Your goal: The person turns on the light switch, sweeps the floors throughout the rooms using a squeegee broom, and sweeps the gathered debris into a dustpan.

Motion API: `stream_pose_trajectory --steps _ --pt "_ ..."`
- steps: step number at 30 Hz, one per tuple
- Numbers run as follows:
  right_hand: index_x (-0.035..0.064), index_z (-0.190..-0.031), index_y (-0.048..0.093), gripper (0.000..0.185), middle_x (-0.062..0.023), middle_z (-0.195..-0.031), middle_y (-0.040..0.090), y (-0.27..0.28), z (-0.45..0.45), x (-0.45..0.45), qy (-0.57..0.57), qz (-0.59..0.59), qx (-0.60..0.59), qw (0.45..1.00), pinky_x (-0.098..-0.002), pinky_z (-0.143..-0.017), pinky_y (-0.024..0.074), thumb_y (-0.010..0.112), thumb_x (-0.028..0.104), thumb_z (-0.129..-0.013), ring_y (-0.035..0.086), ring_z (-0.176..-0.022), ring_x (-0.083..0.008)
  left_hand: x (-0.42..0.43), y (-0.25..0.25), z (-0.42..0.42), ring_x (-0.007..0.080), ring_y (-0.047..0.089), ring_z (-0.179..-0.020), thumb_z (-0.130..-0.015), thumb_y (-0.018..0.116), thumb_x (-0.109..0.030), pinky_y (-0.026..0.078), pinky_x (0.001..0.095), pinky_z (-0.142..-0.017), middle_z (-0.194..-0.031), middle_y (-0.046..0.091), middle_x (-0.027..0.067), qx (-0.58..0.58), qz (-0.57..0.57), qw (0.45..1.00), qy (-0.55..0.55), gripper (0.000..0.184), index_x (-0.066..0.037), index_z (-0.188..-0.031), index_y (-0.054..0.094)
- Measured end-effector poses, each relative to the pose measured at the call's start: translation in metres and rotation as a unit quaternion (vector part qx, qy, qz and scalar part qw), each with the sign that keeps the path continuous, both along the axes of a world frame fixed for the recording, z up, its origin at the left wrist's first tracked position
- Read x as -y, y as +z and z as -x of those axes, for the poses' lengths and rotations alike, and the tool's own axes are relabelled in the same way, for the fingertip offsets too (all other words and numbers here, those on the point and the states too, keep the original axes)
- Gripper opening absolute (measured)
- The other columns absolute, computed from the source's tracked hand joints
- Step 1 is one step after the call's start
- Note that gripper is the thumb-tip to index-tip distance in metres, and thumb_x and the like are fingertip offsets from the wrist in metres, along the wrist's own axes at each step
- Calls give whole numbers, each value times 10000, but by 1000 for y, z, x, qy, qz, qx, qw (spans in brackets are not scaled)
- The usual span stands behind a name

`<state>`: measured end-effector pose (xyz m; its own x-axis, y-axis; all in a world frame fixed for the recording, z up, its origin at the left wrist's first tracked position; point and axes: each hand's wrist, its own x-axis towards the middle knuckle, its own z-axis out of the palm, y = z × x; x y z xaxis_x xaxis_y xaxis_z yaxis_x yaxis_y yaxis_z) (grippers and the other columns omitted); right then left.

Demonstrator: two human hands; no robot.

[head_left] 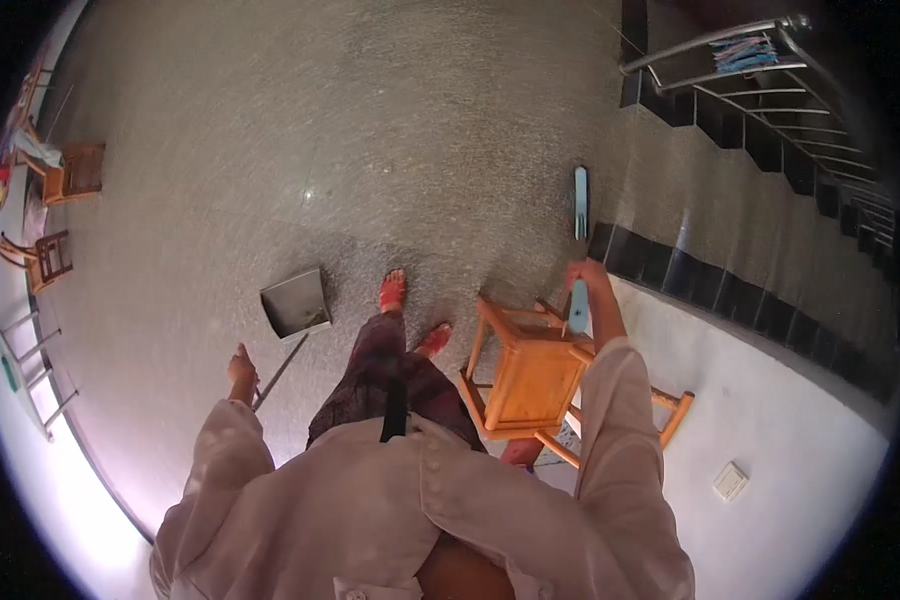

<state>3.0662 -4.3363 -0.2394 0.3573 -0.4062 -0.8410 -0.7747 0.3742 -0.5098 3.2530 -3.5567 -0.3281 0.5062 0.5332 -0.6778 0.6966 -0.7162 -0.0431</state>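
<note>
My left hand (240, 372) is closed at the upper end of a thin handle, which runs down to a grey metal dustpan (295, 303) on the floor. My right hand (590, 275) grips a tool with light blue parts; one long blue part (581, 200) lies beyond the hand and another blue piece (578, 307) shows just below it. What kind of tool it is cannot be made out. Beneath my right forearm stands a wooden chair (535, 385), partly hidden by the sleeve.
Dark-edged steps (740, 235) with a metal railing (715, 75) rise at the right. A white wall (690, 350) bears a switch plate (730, 481). Two wooden chairs (75, 172) (52, 261) and a metal rack (32, 375) stand at the left. Red footwear (393, 293) shows on my feet.
</note>
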Motion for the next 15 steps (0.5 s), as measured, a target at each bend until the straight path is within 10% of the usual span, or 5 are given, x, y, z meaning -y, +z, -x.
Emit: stream_pose_trajectory --steps 3,9,15 --pt "-37 -762 513 67 -50 -547 476 -53 -11 28 -9 -65 60 996 -290 -429 401 497 -4 -706 471 -428 -160 2 3 8 298 598 -588 -847 288 -506 499 341 -390 -791 589 186 7 11 1000 11 621 70 -941 500" --pt "12 -1181 197 540 -39 -536 435 -10 -104 -146 -22 -50 14 998 -271 -379 371 472 -36 -719 432 -419 -142 27 -10 27 409 538 -809 -834 366 -482 409 452 -703 -833 562 266 87 89 991 -50 551 37 -868 546" --pt "34 -1333 41 747 -29 -541 423 59 -134 -201 117 -126 36 984 -259 -355 350 476 -34 -730 400 -408 -121 132 64 -29 410 542 -777 -831 396 -471 414 469 -662 -789 570 248 99 61 965 -234 510 18 -818 539"
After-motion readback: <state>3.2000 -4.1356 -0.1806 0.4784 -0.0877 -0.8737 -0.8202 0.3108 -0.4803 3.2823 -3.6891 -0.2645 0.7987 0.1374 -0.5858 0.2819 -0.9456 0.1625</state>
